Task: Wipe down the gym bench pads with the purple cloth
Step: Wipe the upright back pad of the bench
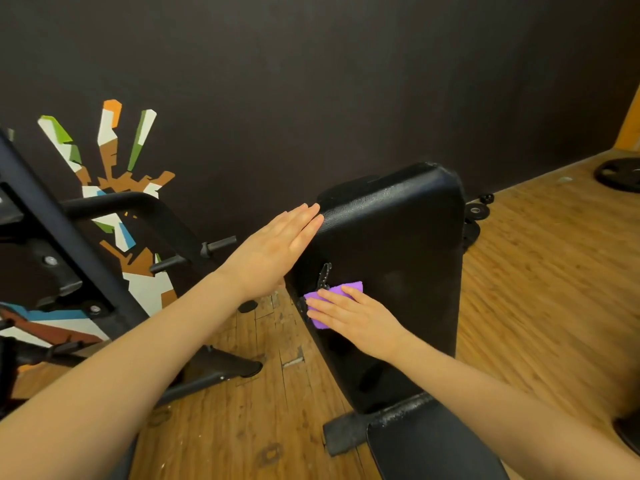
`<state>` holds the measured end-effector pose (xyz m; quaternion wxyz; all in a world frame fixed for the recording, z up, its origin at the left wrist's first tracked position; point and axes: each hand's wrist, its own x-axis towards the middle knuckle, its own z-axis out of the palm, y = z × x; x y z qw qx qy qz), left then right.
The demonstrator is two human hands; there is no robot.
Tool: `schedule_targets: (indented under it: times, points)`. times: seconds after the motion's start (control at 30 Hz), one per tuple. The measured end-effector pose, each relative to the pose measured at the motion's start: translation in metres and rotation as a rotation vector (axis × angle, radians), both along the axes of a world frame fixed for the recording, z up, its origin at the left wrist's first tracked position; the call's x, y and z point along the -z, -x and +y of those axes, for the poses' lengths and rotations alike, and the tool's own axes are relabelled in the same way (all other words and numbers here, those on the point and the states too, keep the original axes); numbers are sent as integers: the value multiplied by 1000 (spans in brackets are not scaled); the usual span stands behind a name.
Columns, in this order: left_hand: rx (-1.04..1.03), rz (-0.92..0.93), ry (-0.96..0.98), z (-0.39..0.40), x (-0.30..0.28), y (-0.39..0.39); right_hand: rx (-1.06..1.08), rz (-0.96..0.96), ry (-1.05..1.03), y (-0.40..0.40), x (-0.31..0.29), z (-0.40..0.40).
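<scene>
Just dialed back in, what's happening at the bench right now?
A person is wiping the raised back pad of a gym bench. The right hand presses the purple cloth flat against the pad's lower left part, near a tear. The left hand lies open against the pad's left edge. The seat pad sits below, untouched.

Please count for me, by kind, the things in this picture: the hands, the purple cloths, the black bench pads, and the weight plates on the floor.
Hands: 2 (left hand, right hand)
Purple cloth: 1
Bench pads: 2 (back pad, seat pad)
Weight plates: 2 plainly visible (large plate, small plate)
Total: 7
</scene>
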<state>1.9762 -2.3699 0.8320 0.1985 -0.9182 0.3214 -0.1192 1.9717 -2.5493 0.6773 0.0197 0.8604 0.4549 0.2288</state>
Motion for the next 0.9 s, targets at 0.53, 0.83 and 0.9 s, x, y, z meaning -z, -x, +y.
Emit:
schedule_targets:
  times: [0.53, 0.83, 0.9]
  points:
    - [-84, -101, 12, -9, 10, 11, 455, 110, -406, -15, 21, -140]
    - [-113, -107, 0, -13, 8, 14, 560, 59, -859, -44, -21, -131]
    - [-129, -103, 9, -14, 8, 14, 609, 94, -858, -41, 6, -129]
